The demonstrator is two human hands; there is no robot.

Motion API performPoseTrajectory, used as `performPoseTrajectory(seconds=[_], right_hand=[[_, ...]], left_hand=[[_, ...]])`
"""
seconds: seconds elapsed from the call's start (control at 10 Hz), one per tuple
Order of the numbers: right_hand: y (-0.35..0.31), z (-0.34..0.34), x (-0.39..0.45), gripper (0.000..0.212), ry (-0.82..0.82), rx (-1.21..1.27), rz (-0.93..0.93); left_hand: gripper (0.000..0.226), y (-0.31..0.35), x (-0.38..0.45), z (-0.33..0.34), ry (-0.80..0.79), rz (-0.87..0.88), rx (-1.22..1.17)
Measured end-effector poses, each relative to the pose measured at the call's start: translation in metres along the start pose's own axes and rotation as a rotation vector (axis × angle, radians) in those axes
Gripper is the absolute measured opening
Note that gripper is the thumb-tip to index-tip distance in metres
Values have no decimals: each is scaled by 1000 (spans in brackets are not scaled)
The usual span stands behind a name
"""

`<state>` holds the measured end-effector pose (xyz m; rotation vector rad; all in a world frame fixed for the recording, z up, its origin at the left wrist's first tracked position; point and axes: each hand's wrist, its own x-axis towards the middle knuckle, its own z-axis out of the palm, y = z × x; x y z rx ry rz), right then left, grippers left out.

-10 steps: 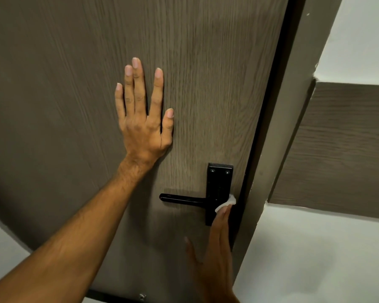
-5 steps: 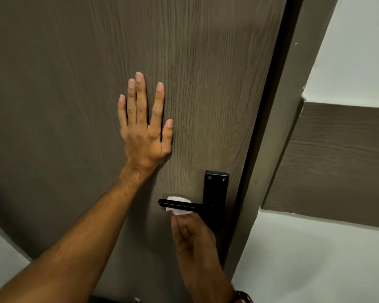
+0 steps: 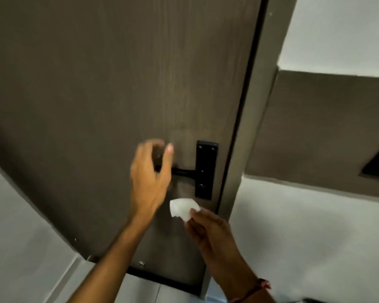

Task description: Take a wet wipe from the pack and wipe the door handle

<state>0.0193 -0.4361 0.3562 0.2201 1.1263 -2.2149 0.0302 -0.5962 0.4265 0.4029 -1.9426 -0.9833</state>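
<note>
The black door handle (image 3: 184, 171) juts left from its black backplate (image 3: 206, 169) on the brown wood-grain door (image 3: 118, 84). My left hand (image 3: 150, 178) is blurred and cupped over the lever's free end, thumb up and fingers curled; the blur hides whether it grips the lever. My right hand (image 3: 208, 230) is below the backplate, off the door, pinching a folded white wet wipe (image 3: 182, 207) between thumb and fingertips. The wipe touches neither lever nor plate. The wipe pack is not in view.
The grey door frame (image 3: 245, 127) runs along the door's right edge. Right of it is a white wall (image 3: 304, 237) with a brown panel (image 3: 315, 127) above. A red thread bracelet (image 3: 263, 283) sits on my right wrist.
My left hand left its flat press on the door and dropped to the lever's end. My right hand pulled the wipe off the lever, down and to the right.
</note>
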Motion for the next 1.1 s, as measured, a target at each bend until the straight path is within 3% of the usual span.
performPoseTrajectory(seconds=[0.1,0.2,0.3,0.4,0.5,0.6,0.8,1.0,1.1], right_hand=[[-18,-64,-21,20,-34,-147,-80],[-37,-145,-38,14,-35,-303,-160],[-59,-251,-53,16,12,-432,-152],[-76,-372,-68,16,137,-440,-78],[-86,-496,-74,18,332,-502,3],[-83,-596,-74,15,432,-558,114],[-35,-731,-62,18,548,-702,315],[1,-770,-59,15,488,-925,260],[-13,-756,-66,20,434,-1061,135]], left_hand=[[41,5,-96,23,-367,-554,-321],[41,17,-179,73,-543,-878,-508],[36,36,-261,144,-584,-1009,-510],[13,51,-348,218,-630,-1121,-514],[12,58,-441,299,-697,-1259,-477],[6,55,-519,365,-739,-1354,-385],[8,20,-635,455,-858,-1278,52],[12,12,-664,469,-934,-1167,337],[19,36,-646,457,-944,-1076,409]])
